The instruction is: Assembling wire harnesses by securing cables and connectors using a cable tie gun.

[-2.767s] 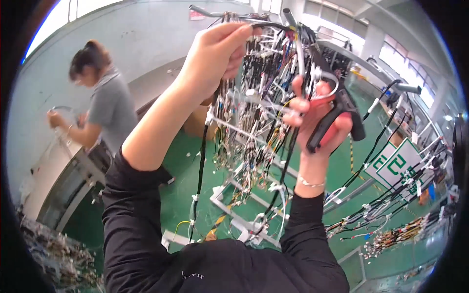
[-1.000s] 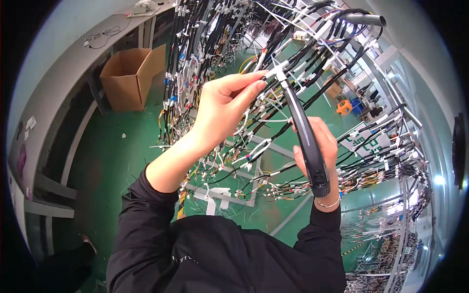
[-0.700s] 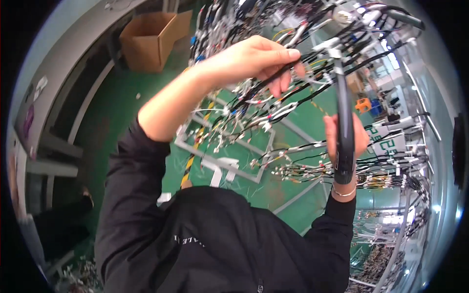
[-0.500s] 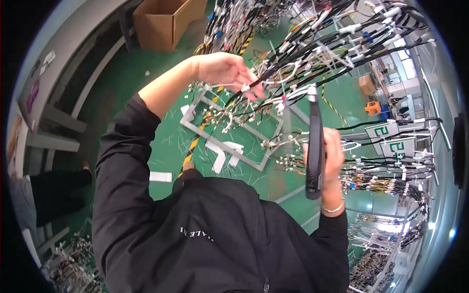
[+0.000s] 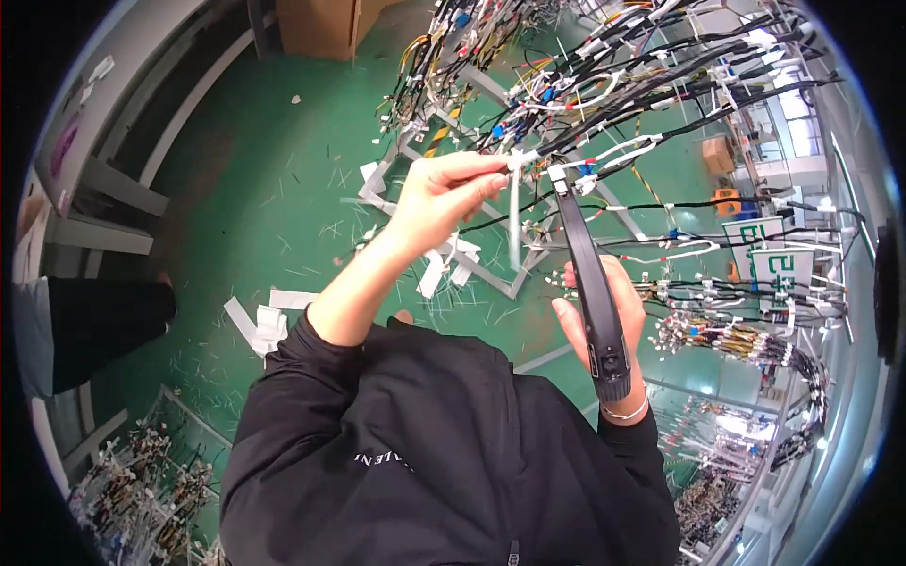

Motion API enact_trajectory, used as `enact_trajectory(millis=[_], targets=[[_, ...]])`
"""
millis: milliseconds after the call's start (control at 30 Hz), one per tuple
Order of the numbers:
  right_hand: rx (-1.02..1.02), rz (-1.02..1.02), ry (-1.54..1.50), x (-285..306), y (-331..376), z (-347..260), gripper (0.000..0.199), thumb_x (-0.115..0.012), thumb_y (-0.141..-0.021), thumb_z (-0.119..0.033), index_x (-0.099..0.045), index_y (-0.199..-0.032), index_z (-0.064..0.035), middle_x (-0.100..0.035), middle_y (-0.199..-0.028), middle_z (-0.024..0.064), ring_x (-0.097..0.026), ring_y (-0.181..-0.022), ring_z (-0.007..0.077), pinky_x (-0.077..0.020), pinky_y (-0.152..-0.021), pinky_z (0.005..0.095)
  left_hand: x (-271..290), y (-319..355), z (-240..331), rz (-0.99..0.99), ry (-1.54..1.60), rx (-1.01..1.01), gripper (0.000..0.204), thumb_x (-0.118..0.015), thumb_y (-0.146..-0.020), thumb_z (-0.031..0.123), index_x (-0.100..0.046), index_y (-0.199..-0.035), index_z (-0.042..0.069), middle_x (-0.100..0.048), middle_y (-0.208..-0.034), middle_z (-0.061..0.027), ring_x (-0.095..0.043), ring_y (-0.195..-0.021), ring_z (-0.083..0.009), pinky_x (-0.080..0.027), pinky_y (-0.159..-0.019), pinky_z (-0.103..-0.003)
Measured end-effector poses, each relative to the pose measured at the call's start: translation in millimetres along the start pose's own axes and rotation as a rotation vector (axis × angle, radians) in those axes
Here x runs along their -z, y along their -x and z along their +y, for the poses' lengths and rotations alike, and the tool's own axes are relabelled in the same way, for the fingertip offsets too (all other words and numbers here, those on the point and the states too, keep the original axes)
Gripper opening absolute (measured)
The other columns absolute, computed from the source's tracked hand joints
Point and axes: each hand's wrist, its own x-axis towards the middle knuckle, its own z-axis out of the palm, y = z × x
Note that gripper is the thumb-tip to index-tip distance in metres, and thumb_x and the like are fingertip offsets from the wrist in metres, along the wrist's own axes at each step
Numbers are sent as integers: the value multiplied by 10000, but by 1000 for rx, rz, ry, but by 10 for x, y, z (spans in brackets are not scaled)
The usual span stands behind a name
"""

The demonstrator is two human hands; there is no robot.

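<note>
My left hand [image 5: 436, 203] is closed, thumb and forefinger pinching the end of a black wire harness [image 5: 566, 141] with small white connectors. Beside those fingertips a thin white cable tie [image 5: 514, 222] hangs down from the harness. My right hand [image 5: 618, 300] is wrapped around a long black cable tie gun [image 5: 587, 269]. Its pale nose points up toward the harness, just right of the left fingertips. Whether the nose touches the wires, I cannot tell.
More harnesses with white, red and blue connectors [image 5: 736, 341] hang at the right by white tags [image 5: 783, 266]. Below is a grey frame [image 5: 491, 281] on a green floor [image 5: 311, 141] strewn with tie clippings. A cardboard box [image 5: 316, 28] stands far left; another person's dark-clothed leg [image 5: 109, 307] shows at the left.
My left hand has gone from loose, spread fingers to a pinch on the harness. The gun has tilted, its nose swinging left toward that hand. The cable tie now hangs plainly by the left fingertips.
</note>
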Motion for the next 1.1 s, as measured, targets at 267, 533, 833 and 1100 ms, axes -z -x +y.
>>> enact_trajectory(millis=[267,533,833,1100], targets=[[-66,-14,36,-160,103,-450,419,-784,-768,-88,-626,-1134,42,-649,-1013,116,-647,-901,213,-510,-834,321,-42,214,263,132,-480,-511,295,-709,-853,0,-705,-1144,46,-575,-705,-80,-543,-594,-183,-432,-561,-309],[-105,-50,117,-196,56,-695,423,-785,-753,-81,-630,-1129,34,-667,-994,111,-656,-909,218,-513,-853,327,51,257,375,130,-638,-648,333,-703,-839,-49,-699,-1161,34,-612,-735,-88,-561,-607,-184,-434,-549,-296],[-60,-10,305,-246,-58,-782,243,-817,-749,-88,-663,-910,8,-641,-757,105,-645,-646,248,-512,-606,329,168,248,443,14,-531,-404,265,-705,-892,48,-699,-1156,20,-619,-722,-52,-563,-626,-103,-437,-555,-264],[-41,-19,225,-334,309,-673,429,-823,-742,-110,-589,-1070,37,-602,-985,168,-624,-880,292,-518,-800,339,1373,-135,58,-1043,293,777,473,-348,-1003,268,-631,-1185,-64,-641,-1284,-162,-585,-1241,-228,-394,-1088,-319]])
